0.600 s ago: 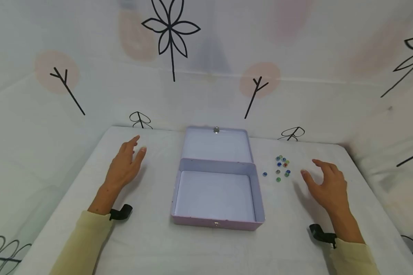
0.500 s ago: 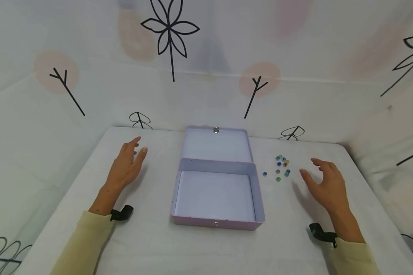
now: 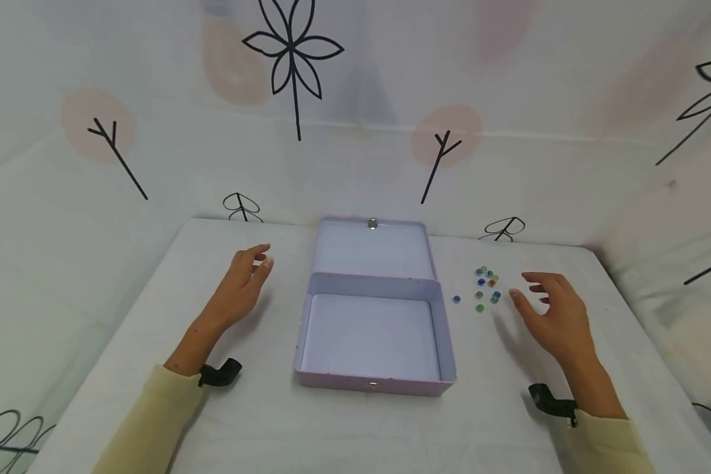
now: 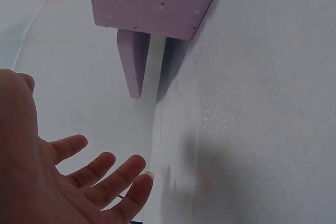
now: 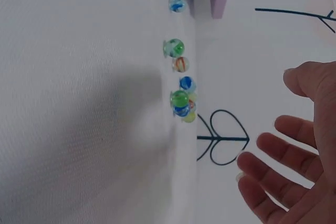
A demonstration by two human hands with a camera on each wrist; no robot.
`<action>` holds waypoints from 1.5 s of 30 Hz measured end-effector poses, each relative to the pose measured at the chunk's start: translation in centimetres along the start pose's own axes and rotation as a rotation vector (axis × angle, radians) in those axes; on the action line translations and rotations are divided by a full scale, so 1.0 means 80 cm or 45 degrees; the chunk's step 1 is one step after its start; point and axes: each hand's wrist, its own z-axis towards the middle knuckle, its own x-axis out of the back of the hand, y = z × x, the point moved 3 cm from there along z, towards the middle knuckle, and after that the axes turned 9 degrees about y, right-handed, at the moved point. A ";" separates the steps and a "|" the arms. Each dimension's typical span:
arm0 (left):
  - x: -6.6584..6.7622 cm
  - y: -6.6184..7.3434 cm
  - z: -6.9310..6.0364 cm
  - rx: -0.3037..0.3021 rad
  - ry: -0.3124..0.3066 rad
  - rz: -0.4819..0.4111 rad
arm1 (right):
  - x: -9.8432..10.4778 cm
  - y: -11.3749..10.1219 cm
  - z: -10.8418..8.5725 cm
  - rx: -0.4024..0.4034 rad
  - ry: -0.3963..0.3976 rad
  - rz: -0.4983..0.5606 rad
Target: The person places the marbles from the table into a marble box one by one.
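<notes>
Lilac metal catches your eye first: in the head view the open box sits on the table, marbles right of it, your right hand farther right, your left hand left of it. In the left wrist view, your left fingers are loosely bent, slightly spread. In the right wrist view, your right fingers curve loosely too, apart from the marbles.

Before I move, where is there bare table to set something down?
Free: the table between left hand and box, and along the box's near side. Crowded: between box and right hand, where the marbles cluster.
</notes>
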 end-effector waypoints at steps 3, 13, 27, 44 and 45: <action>-0.008 0.006 -0.001 -0.016 -0.058 -0.072 | -0.002 -0.004 0.000 0.023 -0.003 0.002; -0.031 0.016 -0.008 -0.096 -0.229 -0.361 | -0.012 -0.012 -0.003 0.066 -0.039 0.022; -0.055 0.017 -0.021 -0.072 -0.385 -0.355 | -0.027 -0.022 -0.008 0.134 -0.094 0.049; -0.065 0.012 -0.026 -0.213 -0.766 -0.572 | -0.045 -0.021 -0.017 0.246 -0.209 0.093; -0.065 0.012 -0.026 -0.212 -0.773 -0.572 | -0.046 -0.020 -0.018 0.247 -0.211 0.093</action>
